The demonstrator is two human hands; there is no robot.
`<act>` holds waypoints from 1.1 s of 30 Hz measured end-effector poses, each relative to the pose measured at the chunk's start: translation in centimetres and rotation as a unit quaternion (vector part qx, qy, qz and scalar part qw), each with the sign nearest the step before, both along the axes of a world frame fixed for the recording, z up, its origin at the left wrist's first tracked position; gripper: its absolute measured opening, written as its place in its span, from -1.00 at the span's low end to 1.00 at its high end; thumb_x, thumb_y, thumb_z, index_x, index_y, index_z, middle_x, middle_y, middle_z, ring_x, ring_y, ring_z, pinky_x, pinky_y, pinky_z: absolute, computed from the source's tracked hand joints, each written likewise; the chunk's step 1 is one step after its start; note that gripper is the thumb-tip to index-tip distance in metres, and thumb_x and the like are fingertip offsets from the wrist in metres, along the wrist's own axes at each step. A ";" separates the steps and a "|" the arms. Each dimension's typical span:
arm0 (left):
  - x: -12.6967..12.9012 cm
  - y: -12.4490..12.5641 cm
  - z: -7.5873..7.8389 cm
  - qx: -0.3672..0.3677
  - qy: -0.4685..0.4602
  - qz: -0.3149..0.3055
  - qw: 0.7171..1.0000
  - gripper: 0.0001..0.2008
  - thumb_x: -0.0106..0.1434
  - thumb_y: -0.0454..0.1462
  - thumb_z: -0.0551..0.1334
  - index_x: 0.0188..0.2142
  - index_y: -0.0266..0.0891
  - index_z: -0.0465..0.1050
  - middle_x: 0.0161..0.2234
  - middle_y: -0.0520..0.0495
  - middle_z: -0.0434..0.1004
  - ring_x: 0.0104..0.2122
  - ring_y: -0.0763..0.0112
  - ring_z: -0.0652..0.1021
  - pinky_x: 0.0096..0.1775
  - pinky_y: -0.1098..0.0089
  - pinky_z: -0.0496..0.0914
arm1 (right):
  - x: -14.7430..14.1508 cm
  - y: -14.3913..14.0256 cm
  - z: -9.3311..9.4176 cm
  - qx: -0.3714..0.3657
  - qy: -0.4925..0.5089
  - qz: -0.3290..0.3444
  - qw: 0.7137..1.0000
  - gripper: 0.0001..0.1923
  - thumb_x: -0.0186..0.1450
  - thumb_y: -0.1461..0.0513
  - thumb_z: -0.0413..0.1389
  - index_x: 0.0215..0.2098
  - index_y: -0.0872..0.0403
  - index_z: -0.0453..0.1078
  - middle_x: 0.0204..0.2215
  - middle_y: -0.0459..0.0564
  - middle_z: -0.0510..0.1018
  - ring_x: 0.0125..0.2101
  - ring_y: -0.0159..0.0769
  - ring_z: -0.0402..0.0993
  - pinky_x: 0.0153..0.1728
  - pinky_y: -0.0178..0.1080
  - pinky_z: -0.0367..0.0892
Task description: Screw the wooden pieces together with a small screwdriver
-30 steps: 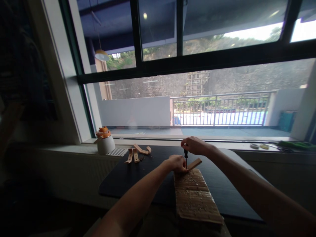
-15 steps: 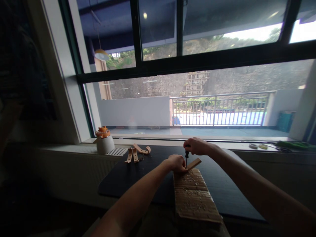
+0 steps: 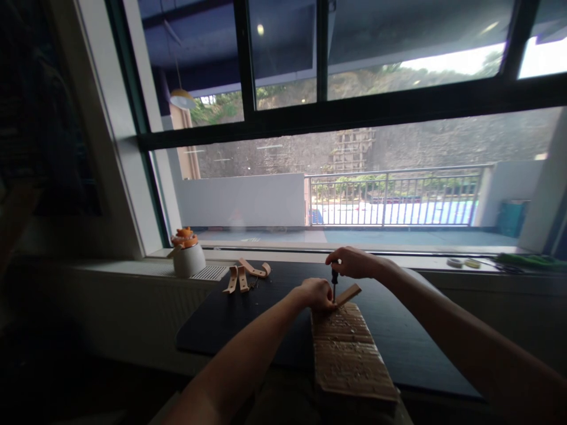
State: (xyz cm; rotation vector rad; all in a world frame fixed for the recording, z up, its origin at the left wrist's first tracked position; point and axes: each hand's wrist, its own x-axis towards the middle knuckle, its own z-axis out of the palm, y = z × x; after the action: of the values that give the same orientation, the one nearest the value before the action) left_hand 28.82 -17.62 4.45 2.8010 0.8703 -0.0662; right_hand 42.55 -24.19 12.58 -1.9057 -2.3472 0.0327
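Observation:
My right hand [image 3: 353, 262] is closed around the dark handle of a screwdriver [image 3: 334, 278], which stands nearly upright with its shaft pointing down. The screwdriver's tip meets the near end of a light wooden piece [image 3: 349, 294], just beside the fingers of my left hand [image 3: 317, 293]. Those left fingers are pinched at that end of the wood, so the exact contact is partly hidden. Under the wood lies a block of corrugated cardboard [image 3: 345, 339], its top scattered with small bits too tiny to name.
On the dark table [image 3: 274, 319], several bent wooden pieces [image 3: 243, 278] with holes lie at the far left, beside small screws [image 3: 254, 284]. A white pot with an orange top [image 3: 189, 258] stands on the sill. Tape rolls [image 3: 455, 262] and a green item [image 3: 527, 261] lie at the right.
My right hand has shifted slightly left at the screwdriver's handle, its fingers turned a little. My left hand, the wooden piece and the cardboard look unmoved.

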 end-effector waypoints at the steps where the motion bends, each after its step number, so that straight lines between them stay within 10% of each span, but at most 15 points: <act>1: 0.0 -0.1 0.1 -0.001 -0.001 -0.002 1.000 -0.71 0.13 -0.03 0.24 -0.35 -0.19 0.56 -0.36 0.00 0.60 -0.37 0.36 0.55 -0.36 0.49 0.35 | 0.0 0.0 0.0 0.002 0.002 0.002 1.000 -0.73 0.37 0.13 0.08 -0.03 0.09 0.39 -0.11 0.02 0.51 -0.22 -0.26 0.49 -0.22 -0.12 0.44; 33: 0.0 0.0 0.1 0.001 0.005 -0.004 1.000 -0.68 0.10 -0.01 0.23 -0.32 -0.17 0.57 -0.35 -0.02 0.60 -0.34 0.28 0.56 -0.33 0.43 0.37 | 0.1 0.4 -0.8 0.036 -0.061 0.015 0.997 -0.73 0.37 0.13 0.08 -0.03 0.08 0.39 -0.08 0.03 0.50 -0.18 -0.24 0.48 -0.16 -0.07 0.42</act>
State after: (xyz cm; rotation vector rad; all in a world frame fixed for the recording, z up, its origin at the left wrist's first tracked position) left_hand 28.80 -17.60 4.51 2.8093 0.8606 -0.0795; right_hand 42.66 -23.81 11.81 -1.8897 -2.4194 -0.1675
